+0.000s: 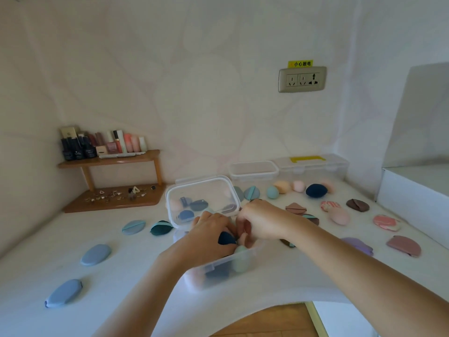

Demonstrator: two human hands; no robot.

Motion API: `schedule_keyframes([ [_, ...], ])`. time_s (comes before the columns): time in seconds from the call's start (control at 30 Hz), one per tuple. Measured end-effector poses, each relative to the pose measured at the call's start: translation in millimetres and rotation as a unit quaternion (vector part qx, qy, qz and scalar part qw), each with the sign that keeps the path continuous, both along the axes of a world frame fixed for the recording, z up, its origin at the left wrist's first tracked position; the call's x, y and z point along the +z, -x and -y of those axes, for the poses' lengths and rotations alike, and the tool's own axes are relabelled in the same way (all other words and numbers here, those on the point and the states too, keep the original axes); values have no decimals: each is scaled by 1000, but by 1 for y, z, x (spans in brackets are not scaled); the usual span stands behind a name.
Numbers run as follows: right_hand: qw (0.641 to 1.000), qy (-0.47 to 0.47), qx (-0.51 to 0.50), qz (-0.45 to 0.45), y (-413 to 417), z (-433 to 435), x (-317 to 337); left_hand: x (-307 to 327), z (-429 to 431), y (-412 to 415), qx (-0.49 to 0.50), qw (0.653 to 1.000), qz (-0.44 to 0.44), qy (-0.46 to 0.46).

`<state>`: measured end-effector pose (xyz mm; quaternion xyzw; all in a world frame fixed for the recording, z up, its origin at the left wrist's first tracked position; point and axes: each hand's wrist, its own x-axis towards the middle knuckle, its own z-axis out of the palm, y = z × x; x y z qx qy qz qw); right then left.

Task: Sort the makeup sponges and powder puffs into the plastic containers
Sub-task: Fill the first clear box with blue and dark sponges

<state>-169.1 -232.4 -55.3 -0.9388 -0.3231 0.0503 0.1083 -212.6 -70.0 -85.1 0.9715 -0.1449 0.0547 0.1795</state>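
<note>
A clear plastic container stands in front of me, its hinged lid tipped up behind it. Inside lie several sponges, among them a mint green one. Both hands reach into the container. My left hand grips a dark blue sponge. My right hand curls its fingers down onto a pink sponge, mostly hidden. Loose blue puffs lie on the left. More sponges and puffs lie on the right.
Two further clear containers stand at the back against the wall. A wooden shelf with cosmetics fills the back left corner. A white box borders the table on the right. The table's front edge curves inward at my body.
</note>
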Motion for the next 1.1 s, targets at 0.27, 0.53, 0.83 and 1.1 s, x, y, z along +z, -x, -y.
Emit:
schedule_keyframes([
  [0.27, 996, -92, 13, -7, -23, 12, -6, 6, 7, -18, -25, 999, 23, 31],
  [0.53, 947, -295, -22, -124, -68, 59, 9, 1, 3, -29, -84, 996, 27, -8],
  [0.83, 916, -159, -362, 70, -144, 108, -42, 0, 9, -33, -73, 997, 28, 4],
  [1.1, 903, -67, -405, 128, -146, 123, -55, 4, 12, -27, -36, 999, -24, 18],
])
